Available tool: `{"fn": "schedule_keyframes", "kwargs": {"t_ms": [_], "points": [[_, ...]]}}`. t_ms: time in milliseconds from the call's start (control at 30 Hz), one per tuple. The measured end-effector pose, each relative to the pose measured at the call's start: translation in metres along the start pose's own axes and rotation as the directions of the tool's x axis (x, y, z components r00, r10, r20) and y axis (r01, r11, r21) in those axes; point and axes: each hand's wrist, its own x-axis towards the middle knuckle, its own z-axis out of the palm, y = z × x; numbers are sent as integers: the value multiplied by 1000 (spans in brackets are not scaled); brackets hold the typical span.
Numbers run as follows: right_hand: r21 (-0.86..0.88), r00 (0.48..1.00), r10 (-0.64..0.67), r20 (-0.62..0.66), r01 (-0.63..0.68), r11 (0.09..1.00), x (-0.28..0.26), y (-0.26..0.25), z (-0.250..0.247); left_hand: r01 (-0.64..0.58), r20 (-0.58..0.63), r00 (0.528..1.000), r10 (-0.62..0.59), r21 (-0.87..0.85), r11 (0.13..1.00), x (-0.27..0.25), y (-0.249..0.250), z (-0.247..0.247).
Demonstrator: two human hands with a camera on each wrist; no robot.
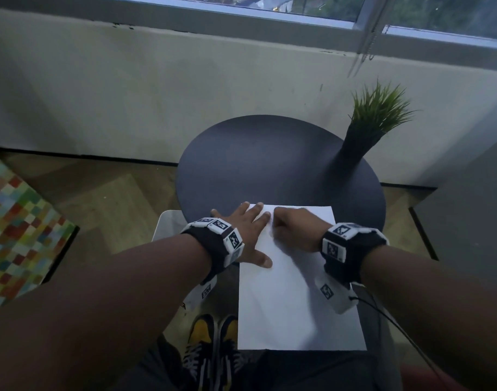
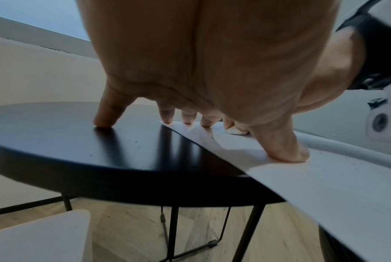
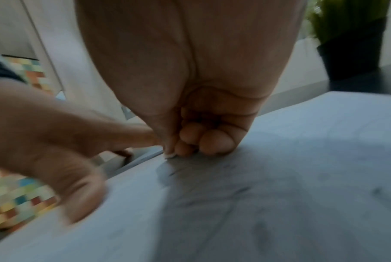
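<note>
The left hand (image 1: 245,235) lies spread and flat. In the left wrist view three fingertips (image 2: 166,113) press the sheet's 11 o'clock corner, the little finger (image 2: 107,113) stands on bare bench at their 9 o'clock, and the thumb (image 2: 284,148) pushes down on the paper near its left edge. Just beside it at 3 o'clock, almost touching its forefinger, the right hand (image 1: 293,231) is bunched into a fist. The right wrist view is blurred, but it shows the curled fingertips (image 3: 214,141) and the thumbnail pressed against the sheet, with nothing closed inside the fist.

Both hands bear on a white sheet of paper (image 1: 292,306). Its far end lies flat on the 6 o'clock part of the round dark bench (image 1: 269,159). Its near end runs past the rim toward the person and hangs unsupported over the lap.

At 2 o'clock on the bench stands a grassy green plant (image 1: 380,108) in a tall dark pot (image 1: 354,148), well apart from the hands. A white chair (image 1: 168,224) shows at the bench's 8 o'clock rim, under the left wrist. Yellow and black shoes (image 1: 210,334) rest on the wooden floor at 6 o'clock, left of the overhanging paper. A seat with a many-coloured check pattern (image 1: 18,230) sits far out at 9 o'clock. A pale wall below a window (image 1: 326,7) runs across at 12 o'clock.
</note>
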Motion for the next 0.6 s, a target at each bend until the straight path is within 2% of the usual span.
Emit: {"fn": "schedule_keyframes", "kwargs": {"t_ms": [100,133,200,267,300,333,400,467,533,600], "points": [[41,978,169,-121,-165,985,11,24,-15,8,23,1000,-8,10,1000,1,1,-2],[37,973,184,-138,-180,983,11,24,-15,7,23,1000,-8,11,1000,1,1,-2],[-37,990,85,-110,-90,995,5,11,-7,2,17,1000,-3,12,1000,0,0,-1],[-83,996,-83,11,84,993,-5,-7,8,-10,13,1000,10,2,1000,2,-1,0],[-86,991,-121,51,125,988,-8,-9,10,-14,15,1000,14,1,1000,2,-1,-1],[-78,994,-100,51,104,992,-7,-5,7,-11,16,1000,11,6,1000,2,-1,-1],[-27,998,48,-44,-49,998,3,12,-6,0,22,1000,-1,13,1000,3,0,-1],[26,976,177,-129,-175,984,10,27,-13,8,34,999,-8,8,1000,2,0,-1],[-13,984,120,-131,-123,992,8,18,-7,3,28,1000,-4,7,1000,1,0,-2],[-76,998,-52,-41,49,996,0,-1,10,-10,11,1000,10,3,1000,2,-1,-1]]}}
